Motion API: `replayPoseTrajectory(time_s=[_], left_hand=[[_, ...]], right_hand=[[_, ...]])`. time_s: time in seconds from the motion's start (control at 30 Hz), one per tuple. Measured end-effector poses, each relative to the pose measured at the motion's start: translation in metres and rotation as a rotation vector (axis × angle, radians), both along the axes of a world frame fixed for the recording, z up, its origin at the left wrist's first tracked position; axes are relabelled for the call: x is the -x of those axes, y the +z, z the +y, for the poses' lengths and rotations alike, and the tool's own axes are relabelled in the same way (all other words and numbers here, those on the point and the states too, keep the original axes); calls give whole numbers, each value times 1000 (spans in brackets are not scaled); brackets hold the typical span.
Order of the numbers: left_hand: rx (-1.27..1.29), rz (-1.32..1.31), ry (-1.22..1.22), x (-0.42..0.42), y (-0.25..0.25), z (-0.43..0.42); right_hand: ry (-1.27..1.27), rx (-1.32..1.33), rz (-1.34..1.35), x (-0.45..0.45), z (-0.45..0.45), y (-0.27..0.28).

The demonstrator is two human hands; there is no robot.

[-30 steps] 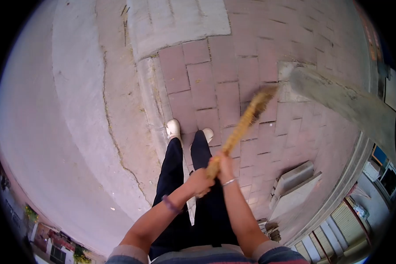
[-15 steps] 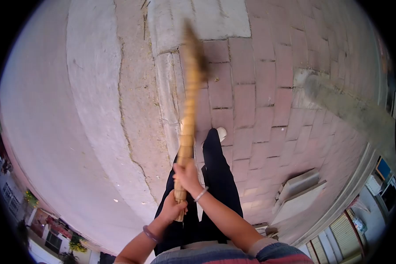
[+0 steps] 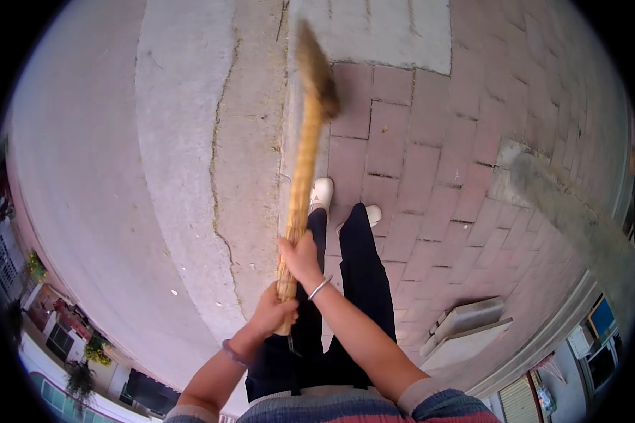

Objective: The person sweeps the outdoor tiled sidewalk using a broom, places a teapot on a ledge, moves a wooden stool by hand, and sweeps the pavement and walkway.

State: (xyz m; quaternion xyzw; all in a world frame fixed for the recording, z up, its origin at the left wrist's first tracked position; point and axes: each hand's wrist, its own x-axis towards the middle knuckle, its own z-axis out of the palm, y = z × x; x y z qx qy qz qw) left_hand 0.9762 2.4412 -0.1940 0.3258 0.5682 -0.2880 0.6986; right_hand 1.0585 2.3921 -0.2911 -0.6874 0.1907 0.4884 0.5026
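Note:
A long yellow-brown broom extends up the view from both hands, its dark bristle head blurred near the top. My left hand is closed around the lower end of the handle. Just above it, my right hand also grips the handle, with a bangle at the wrist. The bristles are over the boundary between the pale concrete strip and the pink paving. Whether they touch the ground cannot be made out.
Two white shoes show beyond dark trousers. A grey pillar rises at the right from the paving. Stacked slabs lie at the lower right. Buildings and plants line the lower left edge.
The broom has swung from the right to the left and now points up the view. Both hands moved left with it and still hold the handle. The ground has shifted in view.

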Motion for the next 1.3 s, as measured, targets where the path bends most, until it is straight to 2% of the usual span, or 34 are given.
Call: replayPoseTrajectory(time_s=[0.07,0.17,0.27,0.3,0.37,0.5,0.6,0.63,0.73,0.8,0.93,1.07,1.17,1.27,1.3], left_hand=[[101,79,-117,20,-4,23],[-23,189,30,37,-6,21],[-148,196,151,33,9,13],[-179,193,152,32,14,8],[-172,173,139,47,29,1],[-3,132,-128,82,32,6],[6,307,-66,66,26,1],[-45,293,-49,63,29,-3],[-126,207,25,49,50,-13],[-136,101,-18,42,73,-17],[-175,-37,-355,51,103,-3],[-51,-248,-704,-4,117,34],[166,-333,-590,-62,125,23],[283,-350,-860,-123,152,-11],[271,-386,-924,-101,144,-34]], right_hand=[[-65,96,54,27,1,-11],[215,-39,118,61,16,-38],[322,-150,244,57,45,-29],[269,-213,282,52,45,-11],[199,-177,214,57,34,15],[-103,1,136,93,-1,24],[0,-3,410,96,-10,-4],[69,-50,398,98,-8,-9],[110,-249,460,65,3,23],[121,-367,441,56,1,42],[-139,-536,454,28,-16,96],[-489,-549,454,-7,-38,124],[-758,-532,496,-45,-76,141],[-962,-531,492,-62,-128,154],[-998,-581,456,-42,-153,162]])
